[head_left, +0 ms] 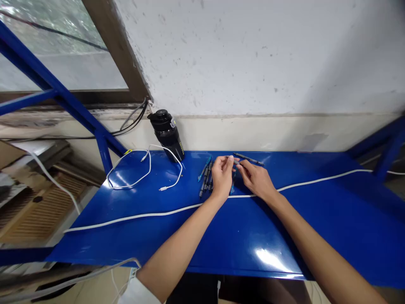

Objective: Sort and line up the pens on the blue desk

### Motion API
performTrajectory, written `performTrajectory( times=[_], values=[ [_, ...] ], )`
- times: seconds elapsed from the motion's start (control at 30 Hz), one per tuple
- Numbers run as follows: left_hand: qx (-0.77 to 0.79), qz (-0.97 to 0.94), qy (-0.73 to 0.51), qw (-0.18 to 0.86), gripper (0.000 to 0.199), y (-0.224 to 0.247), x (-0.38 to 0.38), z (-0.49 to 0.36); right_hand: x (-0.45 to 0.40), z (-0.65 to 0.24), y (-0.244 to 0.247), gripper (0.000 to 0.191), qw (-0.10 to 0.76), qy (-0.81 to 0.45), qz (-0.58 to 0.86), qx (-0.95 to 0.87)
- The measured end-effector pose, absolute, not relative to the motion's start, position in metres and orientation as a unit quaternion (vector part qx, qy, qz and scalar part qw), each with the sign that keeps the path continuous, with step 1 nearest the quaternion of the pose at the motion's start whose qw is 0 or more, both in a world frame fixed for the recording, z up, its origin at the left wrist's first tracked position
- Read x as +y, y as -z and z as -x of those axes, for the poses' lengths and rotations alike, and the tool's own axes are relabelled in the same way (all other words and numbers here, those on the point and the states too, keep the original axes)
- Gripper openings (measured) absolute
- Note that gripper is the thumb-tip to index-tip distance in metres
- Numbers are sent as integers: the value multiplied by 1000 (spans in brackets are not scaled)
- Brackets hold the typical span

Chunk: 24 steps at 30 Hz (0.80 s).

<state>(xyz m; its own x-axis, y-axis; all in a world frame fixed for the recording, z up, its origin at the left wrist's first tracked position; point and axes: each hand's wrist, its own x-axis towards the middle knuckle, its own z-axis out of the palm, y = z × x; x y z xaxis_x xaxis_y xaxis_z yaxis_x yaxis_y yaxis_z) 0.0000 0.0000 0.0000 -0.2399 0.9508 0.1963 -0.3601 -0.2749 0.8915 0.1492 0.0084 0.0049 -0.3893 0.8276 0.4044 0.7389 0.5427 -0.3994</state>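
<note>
Dark pen (236,162) is up btwn both hands, over the bench (126,245), about mid-length & nearer back edge than front. L hand (222,175) pinches one end w/ thumb + fingers, R hand (255,179) pinches the other; pen mostly covered by fingers. Long axis runs approx L-R, roughly along back edge, R end dipping slightly twd front edge in view; can't tell which end is the tip. Just L of L hand, a bunch of dark pens (206,180) lies on bench, axes running back-to-front w/ slight slant; blue pen (204,169) at its L side, same slant. Another dark pen, the rear pen (249,158), lies close to back edge beyond the hands, nearly parallel to it. Black bottle (167,137) stands at back edge twd back L corner, lid on, contents n/v; yellow vert. lettering on side, too small to read. White USB cable (129,186) loops nr back L corner; thick white cord (152,215) crosses bench from L edge to R, passing under forearms.
</note>
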Motion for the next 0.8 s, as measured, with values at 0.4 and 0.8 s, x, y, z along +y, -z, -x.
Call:
performTrajectory(
  times=[0.4, 0.8],
  values=[
    [342, -394, -680, 516, 40, -3, -3, -1, 7, -148, -5, 40, 295, -116, 481, -818],
    [359, -321, -702, 525, 47, -4, 3, 1, 5, -145, -7, 39, 314, -155, 466, -812]
  ],
)
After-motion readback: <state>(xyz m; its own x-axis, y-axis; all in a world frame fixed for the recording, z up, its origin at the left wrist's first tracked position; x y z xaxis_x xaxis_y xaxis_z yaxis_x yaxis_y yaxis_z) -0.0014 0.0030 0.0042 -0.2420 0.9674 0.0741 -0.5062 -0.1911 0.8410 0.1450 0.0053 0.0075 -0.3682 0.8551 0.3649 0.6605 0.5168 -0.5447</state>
